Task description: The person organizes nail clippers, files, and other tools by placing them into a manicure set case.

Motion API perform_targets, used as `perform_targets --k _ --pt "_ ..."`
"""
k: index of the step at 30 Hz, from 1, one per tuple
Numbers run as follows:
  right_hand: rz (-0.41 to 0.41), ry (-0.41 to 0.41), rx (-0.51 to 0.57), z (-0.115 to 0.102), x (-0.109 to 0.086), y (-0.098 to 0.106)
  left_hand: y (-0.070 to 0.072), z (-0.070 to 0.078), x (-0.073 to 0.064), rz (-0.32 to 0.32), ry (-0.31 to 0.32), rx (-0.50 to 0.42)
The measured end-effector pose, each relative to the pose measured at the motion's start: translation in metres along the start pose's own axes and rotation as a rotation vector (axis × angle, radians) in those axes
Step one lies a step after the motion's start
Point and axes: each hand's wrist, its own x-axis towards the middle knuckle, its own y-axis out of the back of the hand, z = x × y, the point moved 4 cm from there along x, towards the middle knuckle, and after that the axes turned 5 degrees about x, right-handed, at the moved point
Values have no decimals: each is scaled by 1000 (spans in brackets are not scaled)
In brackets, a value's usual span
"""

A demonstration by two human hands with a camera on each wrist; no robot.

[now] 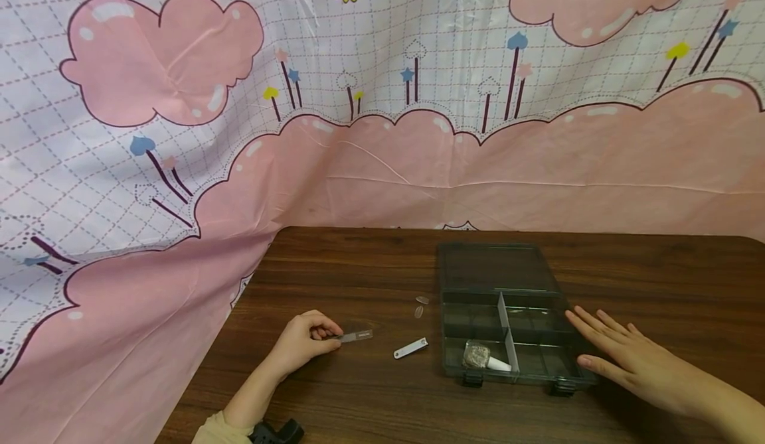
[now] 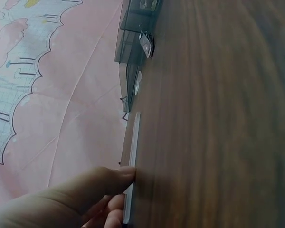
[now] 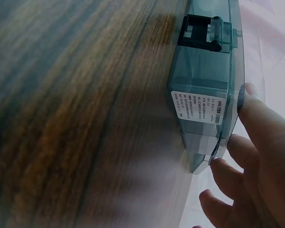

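My left hand [image 1: 301,344] pinches a flat, see-through strip that looks like a glass nail file [image 1: 357,336] between thumb and fingers, low over the table. In the left wrist view the file [image 2: 134,147] shows edge-on. My right hand [image 1: 642,370] lies at the right side of a dark transparent compartment box [image 1: 540,379], fingers extended, fingertips at its rim. The box's lid [image 1: 496,268] is folded back. Inside, the front left compartment holds a bottle of glittery nail polish [image 1: 476,354] with a white cap, lying on its side.
Between the left hand and the box lie a nail clipper [image 1: 410,348] and two small clear nail tips [image 1: 419,311]. A white divider [image 1: 508,338] splits the box. Behind the wooden table [image 1: 358,265] hangs a pink and white patterned cloth [image 1: 382,192].
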Motion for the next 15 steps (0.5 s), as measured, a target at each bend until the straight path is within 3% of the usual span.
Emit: perform_targets --k 10,15 --pt "-6 -11 3 2 0 0 2 9 -1 -1 -28 38" --pt "-5 -13 0 3 1 0 -1 10 -1 -44 -36 43"
